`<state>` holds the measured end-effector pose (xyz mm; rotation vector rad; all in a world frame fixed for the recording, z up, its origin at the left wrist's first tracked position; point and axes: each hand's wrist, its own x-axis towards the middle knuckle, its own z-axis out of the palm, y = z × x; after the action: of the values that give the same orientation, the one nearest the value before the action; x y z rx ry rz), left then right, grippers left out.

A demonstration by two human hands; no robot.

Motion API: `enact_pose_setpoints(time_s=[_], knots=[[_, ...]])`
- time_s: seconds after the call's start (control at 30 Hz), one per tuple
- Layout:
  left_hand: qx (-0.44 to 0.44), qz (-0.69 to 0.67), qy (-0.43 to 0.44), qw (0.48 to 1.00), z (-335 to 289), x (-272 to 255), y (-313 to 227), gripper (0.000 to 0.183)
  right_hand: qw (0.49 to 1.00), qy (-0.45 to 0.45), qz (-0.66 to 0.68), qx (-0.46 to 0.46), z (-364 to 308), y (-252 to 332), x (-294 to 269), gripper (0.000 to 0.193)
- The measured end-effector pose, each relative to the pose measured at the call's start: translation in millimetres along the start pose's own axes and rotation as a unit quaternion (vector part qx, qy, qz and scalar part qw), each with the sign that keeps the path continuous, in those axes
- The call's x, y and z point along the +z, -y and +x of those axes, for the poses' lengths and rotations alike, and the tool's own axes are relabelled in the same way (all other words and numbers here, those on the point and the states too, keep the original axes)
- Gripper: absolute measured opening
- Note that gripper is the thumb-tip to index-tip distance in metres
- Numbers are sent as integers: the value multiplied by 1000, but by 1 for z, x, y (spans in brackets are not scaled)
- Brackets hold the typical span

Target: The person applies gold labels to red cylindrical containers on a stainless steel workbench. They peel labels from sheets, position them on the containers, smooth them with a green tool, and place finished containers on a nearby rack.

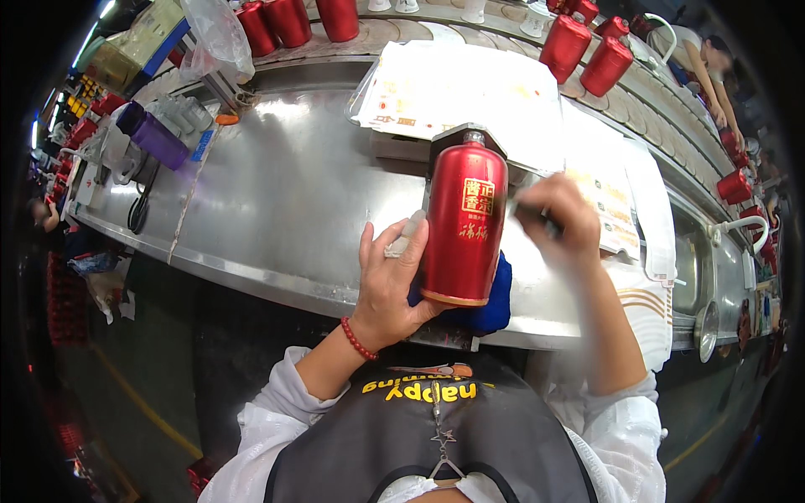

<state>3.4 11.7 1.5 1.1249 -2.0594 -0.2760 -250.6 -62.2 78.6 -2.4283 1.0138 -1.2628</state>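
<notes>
A glossy red bottle with gold markings and a narrow neck is tilted in front of me, its neck pointing away. My left hand grips its lower left side, with a white wrap on one finger and a red bead bracelet on the wrist. To the right of the bottle, my right hand is blurred, with curled fingers around something dark that I cannot make out. A blue cloth shows below the bottle. Behind the neck is a dark angular piece, mostly hidden.
Printed white sheets lie on a raised surface beyond the bottle. More red bottles stand along a curved conveyor. On the steel table, a purple bottle lies at the left. Another person's arms reach in at the far right.
</notes>
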Motion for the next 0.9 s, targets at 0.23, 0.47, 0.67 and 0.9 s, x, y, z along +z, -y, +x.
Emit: enact_pose_setpoints(time_s=[0.23,0.47,0.67,0.9], knots=[[35,-28,-16,999,11,0,-2,84,997,-11,-73,10,53,-3,1,18],[114,-60,35,991,87,-25,25,66,981,75,37,172,25,-15,-36,26],[-326,-507,105,791,150,-3,47,40,976,-40,39,213,78,-145,-74,22],[-417,-439,218,765,168,-8,40,40,981,3,-128,145,296,-313,10,60]])
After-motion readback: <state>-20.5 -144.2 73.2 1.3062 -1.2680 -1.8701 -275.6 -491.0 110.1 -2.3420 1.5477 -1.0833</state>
